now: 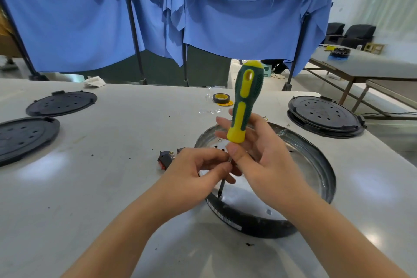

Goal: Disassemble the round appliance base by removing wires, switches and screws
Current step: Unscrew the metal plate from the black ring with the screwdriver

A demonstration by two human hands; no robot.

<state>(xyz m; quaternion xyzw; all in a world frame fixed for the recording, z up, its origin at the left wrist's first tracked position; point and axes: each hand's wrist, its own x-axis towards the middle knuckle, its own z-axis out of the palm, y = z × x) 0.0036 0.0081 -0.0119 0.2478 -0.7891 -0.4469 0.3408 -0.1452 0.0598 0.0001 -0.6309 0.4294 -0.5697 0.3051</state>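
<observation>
While the right hand [259,156] grips the screwdriver [244,104], left fingers [216,170] pinch its shaft, tip on a screw [219,196] at the round base's [316,165] near rim on the worktop [112,176]; keep it upright, press down

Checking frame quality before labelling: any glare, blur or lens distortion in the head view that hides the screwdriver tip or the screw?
Head view: wide-angle bowing at the edges; soft glare patches on the white table and the shiny metal round appliance base; far right background blurred. The yellow-and-green-handled screwdriver is sharp, its tip visible at a screw, shaft partly covered by the left hand and right hand.
</observation>
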